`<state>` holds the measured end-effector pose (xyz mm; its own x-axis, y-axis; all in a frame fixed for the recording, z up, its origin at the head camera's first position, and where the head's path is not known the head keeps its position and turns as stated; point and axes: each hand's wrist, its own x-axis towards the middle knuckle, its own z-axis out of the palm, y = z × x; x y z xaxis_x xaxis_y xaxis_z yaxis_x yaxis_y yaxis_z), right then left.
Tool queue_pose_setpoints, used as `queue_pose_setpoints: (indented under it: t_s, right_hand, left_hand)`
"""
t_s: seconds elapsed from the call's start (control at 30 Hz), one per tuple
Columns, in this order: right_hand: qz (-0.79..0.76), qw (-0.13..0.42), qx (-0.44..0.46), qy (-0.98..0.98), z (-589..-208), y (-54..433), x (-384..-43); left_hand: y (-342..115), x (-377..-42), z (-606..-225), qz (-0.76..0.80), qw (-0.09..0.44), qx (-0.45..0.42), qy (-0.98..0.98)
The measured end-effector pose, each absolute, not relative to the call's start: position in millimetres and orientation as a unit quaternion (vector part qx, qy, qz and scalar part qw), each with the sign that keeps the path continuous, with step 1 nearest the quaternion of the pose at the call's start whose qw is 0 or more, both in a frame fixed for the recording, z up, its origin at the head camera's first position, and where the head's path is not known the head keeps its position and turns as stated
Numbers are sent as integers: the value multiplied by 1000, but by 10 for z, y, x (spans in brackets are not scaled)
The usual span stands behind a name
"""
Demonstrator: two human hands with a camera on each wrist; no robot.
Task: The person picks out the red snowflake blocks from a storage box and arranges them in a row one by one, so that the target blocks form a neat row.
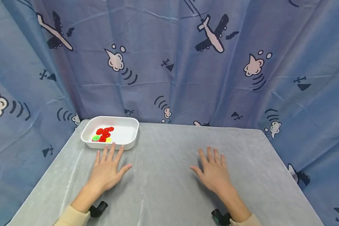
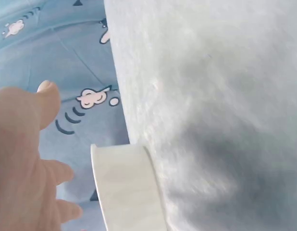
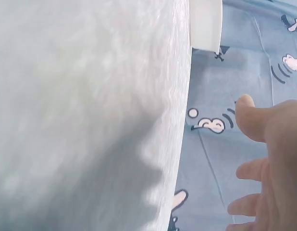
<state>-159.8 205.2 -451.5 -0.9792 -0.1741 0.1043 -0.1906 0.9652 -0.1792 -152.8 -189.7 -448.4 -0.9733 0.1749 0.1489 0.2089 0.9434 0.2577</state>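
Observation:
My left hand (image 1: 106,172) is spread palm down above the table, fingers straight and holding nothing. Its fingertips reach the near side of a white tray (image 1: 127,130) in the head view; whether they touch it I cannot tell. Inside the tray lie several small red scalloped discs (image 1: 104,133), with a green disc (image 1: 96,138) and a yellow piece (image 1: 108,140) beside them. My right hand (image 1: 214,174) hovers over the right part of the table, fingers also spread and straight, with nothing in it. The left wrist view shows the tray's outer wall (image 2: 127,187) near the left fingers.
A grey cloth (image 1: 164,157) covers the table. Blue curtains (image 1: 169,62) printed with planes and clouds hang behind and along both sides. Each wrist carries a black camera mount, such as the left one (image 1: 98,209).

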Motion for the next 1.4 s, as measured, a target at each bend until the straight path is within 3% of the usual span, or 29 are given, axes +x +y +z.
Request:
queue_pose_setpoints:
  t_s: [0.9,1.4]
  right_hand:
    - [121,24,170,-978,-4432,980,-2018]
    - [211,46,203,-955,-4555,419,-2340]
  left_hand:
    - [-2539,-1884,-4450,-169,192,-63,-965]
    - [-3055,-2144,-4485,-217,212,14,-953]
